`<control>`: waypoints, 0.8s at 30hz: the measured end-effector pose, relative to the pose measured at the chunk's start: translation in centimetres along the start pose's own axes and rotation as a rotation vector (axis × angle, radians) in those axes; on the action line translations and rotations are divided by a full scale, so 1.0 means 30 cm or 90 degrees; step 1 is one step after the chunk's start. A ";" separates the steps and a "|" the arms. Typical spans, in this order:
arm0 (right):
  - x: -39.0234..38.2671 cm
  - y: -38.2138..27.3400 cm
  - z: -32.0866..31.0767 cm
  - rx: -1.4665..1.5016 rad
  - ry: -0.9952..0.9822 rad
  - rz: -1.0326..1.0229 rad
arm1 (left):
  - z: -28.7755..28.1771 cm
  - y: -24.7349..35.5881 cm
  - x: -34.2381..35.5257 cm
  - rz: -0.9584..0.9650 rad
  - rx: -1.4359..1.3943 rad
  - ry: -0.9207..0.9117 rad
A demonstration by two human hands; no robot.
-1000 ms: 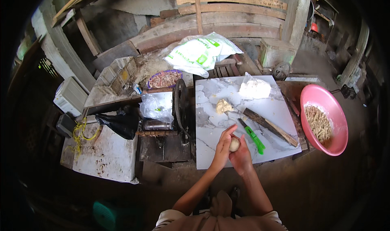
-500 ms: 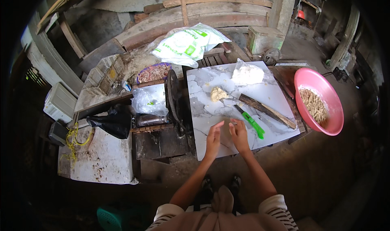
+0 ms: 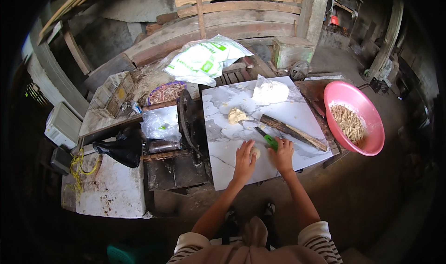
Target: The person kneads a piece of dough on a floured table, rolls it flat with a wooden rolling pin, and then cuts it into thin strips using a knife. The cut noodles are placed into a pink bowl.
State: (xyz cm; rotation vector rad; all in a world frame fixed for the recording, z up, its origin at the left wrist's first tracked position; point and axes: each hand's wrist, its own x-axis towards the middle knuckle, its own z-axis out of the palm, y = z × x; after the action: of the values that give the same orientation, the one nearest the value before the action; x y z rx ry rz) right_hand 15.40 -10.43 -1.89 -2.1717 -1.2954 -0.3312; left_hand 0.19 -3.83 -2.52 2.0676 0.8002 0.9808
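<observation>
On the marble-patterned board point(image 3: 225, 160), my left hand point(image 3: 244, 159) lies with fingers apart, against or partly over a pale dough ball point(image 3: 255, 152). My right hand point(image 3: 282, 155) is spread with bent fingers over the handle of a green knife point(image 3: 272, 142), hiding part of it; I cannot tell if it touches it. A dark-streaked wooden stick point(image 3: 292, 131) lies diagonally beyond the knife. Farther back are a lump of yellowish dough point(image 3: 236, 116) and a clear bag of white material point(image 3: 270, 92).
At the right stands a pink basin point(image 3: 371, 115) of pale strips. To the left are a machine with a black wheel point(image 3: 185, 124), clear plastic point(image 3: 158, 127), a black bag point(image 3: 118, 150) and plastic crates point(image 3: 111, 92). A white sack point(image 3: 204, 59) lies behind, near a purple-rimmed tray point(image 3: 165, 94).
My hands have parted from cupping the dough ball, which now rests on the board by my left hand. My right hand has moved onto the knife handle. The view has shifted.
</observation>
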 end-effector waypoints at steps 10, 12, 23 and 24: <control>0.118 0.114 -0.133 0.136 -0.198 -0.029 | 0.146 0.162 0.177 0.162 0.238 -0.141; 0.169 0.180 -0.184 0.151 -0.105 -0.038 | 0.190 0.227 0.256 0.212 0.222 -0.133; 0.434 0.564 0.000 0.114 -0.078 -0.013 | 0.603 0.162 0.535 0.136 0.315 -0.262; 0.447 0.579 0.010 0.108 -0.064 -0.018 | 0.620 0.160 0.546 0.126 0.315 -0.261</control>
State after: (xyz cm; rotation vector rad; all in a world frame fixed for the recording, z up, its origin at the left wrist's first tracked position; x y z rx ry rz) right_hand 37.06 -6.83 -1.76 -2.0509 -1.3577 -0.1190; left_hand 25.12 -0.17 -1.01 2.6965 0.6719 0.4458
